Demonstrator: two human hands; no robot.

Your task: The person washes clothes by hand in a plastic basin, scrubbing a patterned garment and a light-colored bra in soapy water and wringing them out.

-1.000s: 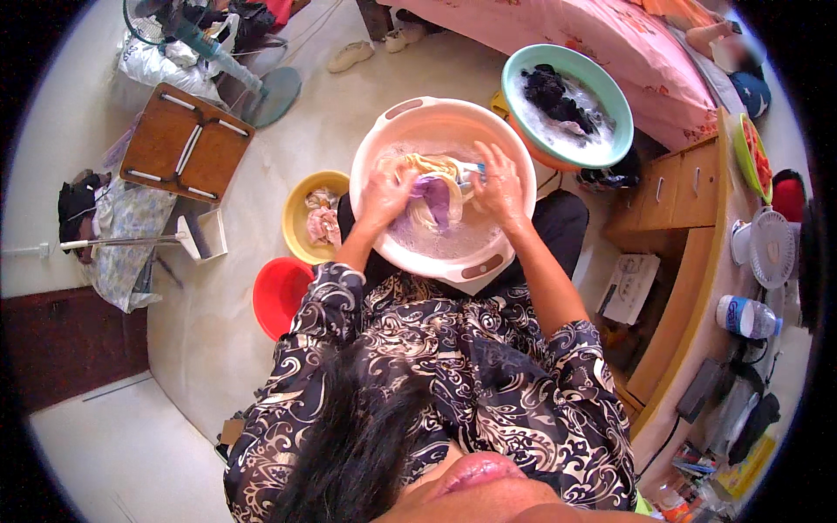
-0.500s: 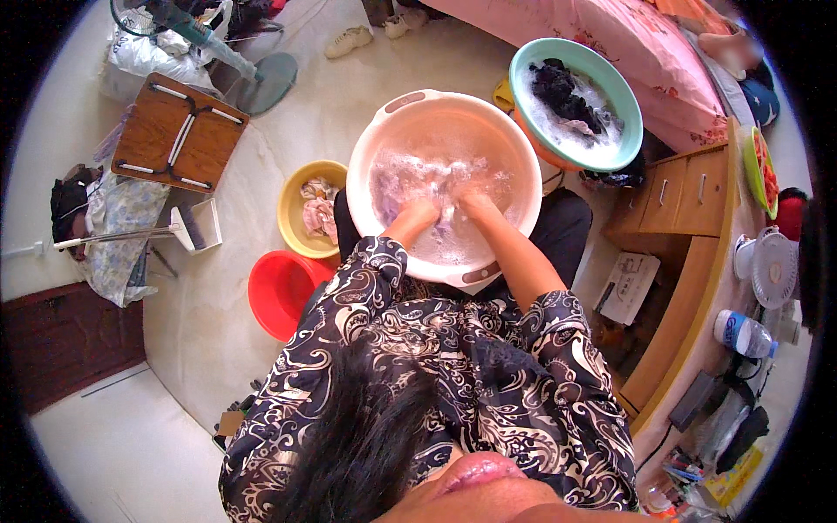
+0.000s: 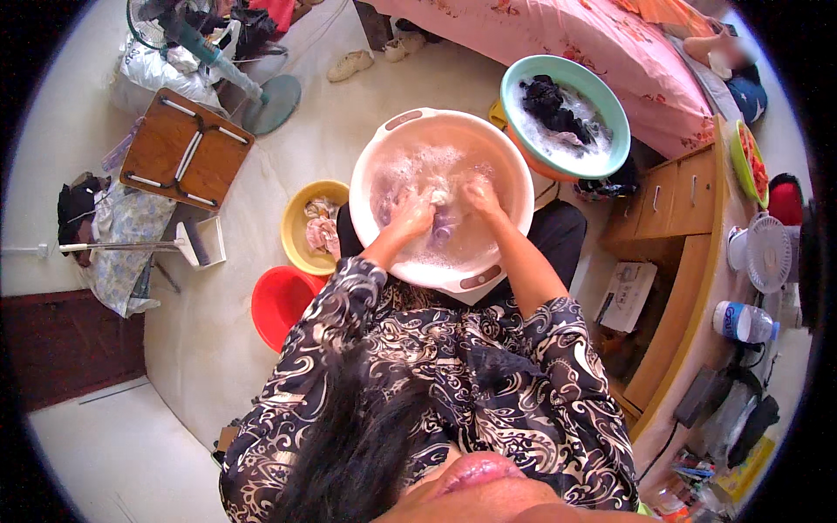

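Note:
A large white-and-pink basin (image 3: 373, 139) of sudsy water stands between my knees. My left hand (image 3: 412, 212) is in its left half, fingers closed on a wet, pale lavender cloth (image 3: 442, 228) that trails partly under the water. What kind of garment the cloth is, I cannot make out. My right hand (image 3: 479, 192) is a little apart, at the right side of the basin, its fingers curled at the water surface. Froth and blur hide whatever may be in those fingers.
To the left are a yellow basin (image 3: 290, 228) with pale clothes and a red basin (image 3: 277, 307). A teal basin (image 3: 621, 131) with dark laundry and foam stands at the back right. A wooden desk (image 3: 689, 327) runs along the right; a pink-covered bed (image 3: 558, 35) lies behind.
Both hands have come up out of the water and show more clearly. The gap between them is wider, and more of the lavender cloth shows by my left hand.

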